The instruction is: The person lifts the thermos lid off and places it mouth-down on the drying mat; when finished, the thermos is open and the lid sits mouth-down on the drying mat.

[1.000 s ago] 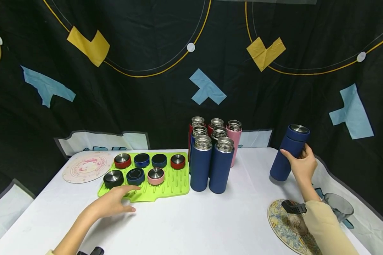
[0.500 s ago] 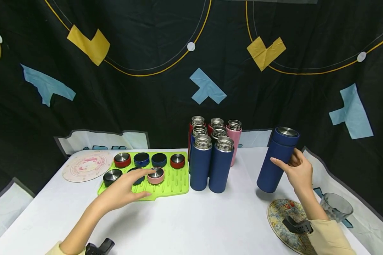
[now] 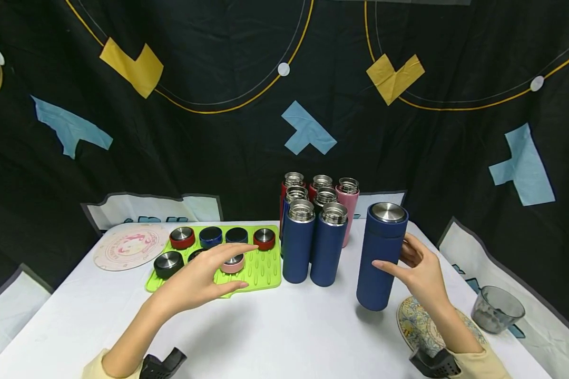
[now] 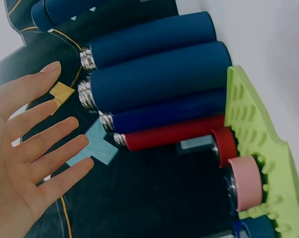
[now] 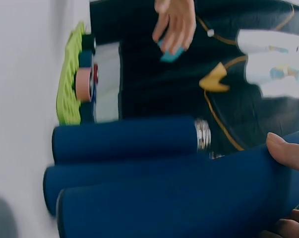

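A navy thermos bottle [image 3: 380,258] with a steel-topped lid [image 3: 388,212] is gripped round its side by my right hand [image 3: 419,271]. It tilts slightly and hangs above the white table, its shadow beneath. The right wrist view shows the bottle [image 5: 174,198] large in front, thumb on its upper part. My left hand [image 3: 201,276] hovers over the front of the green mat, fingers extended and thumb apart, holding nothing. Below it on the mat are a pink lid [image 3: 232,266] and a black lid [image 3: 168,265]; the hand partly hides a navy lid.
Several uncapped bottles [image 3: 300,247] stand grouped at the table's middle back. The green mat [image 3: 265,273] carries more lids, such as a red lid [image 3: 264,239]. A round pink-printed mat [image 3: 130,247] lies left; a patterned round mat [image 3: 419,321] and a glass cup [image 3: 498,309] are at right.
My right hand has carried the navy bottle left and toward me, from the far right to nearer the bottle group. My left hand has lifted and moved right over the green mat.
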Motion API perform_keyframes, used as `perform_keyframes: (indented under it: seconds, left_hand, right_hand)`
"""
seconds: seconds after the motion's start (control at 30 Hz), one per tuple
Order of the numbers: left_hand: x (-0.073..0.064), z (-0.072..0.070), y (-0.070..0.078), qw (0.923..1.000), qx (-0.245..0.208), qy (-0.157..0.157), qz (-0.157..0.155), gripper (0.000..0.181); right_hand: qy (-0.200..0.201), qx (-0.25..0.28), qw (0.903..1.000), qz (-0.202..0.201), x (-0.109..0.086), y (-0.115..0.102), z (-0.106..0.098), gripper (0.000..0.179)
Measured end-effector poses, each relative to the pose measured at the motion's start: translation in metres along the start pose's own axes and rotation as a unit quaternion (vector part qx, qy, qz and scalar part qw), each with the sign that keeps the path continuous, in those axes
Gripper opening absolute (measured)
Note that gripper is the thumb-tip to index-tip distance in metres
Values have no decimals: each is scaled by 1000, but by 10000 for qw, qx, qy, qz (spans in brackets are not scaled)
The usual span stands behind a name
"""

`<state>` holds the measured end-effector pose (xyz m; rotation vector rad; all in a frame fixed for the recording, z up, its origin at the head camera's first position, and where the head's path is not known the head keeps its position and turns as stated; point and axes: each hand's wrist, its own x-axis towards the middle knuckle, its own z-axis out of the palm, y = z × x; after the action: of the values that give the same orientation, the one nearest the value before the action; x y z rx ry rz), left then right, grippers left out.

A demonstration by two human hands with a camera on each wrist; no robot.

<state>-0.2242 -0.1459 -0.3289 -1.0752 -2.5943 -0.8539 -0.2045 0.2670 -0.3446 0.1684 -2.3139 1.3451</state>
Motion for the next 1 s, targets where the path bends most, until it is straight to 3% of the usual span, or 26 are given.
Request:
perform_keyframes:
  seconds: [0.27, 0.57, 1.0]
  left_hand:
    - [14, 3, 16, 9981, -578, -10, 209, 71]
    - [29, 5, 31, 9953, -575, 436, 651, 73]
    - [37, 5, 43, 9883, -933, 965, 728, 82]
  right_hand:
    - [-575, 386, 9946, -770, -10, -22, 26, 70]
    - [-1058, 908, 9774, -1586, -6, -41, 57, 75]
    - [-1493, 570, 9589, -2347, 8, -65, 86, 78]
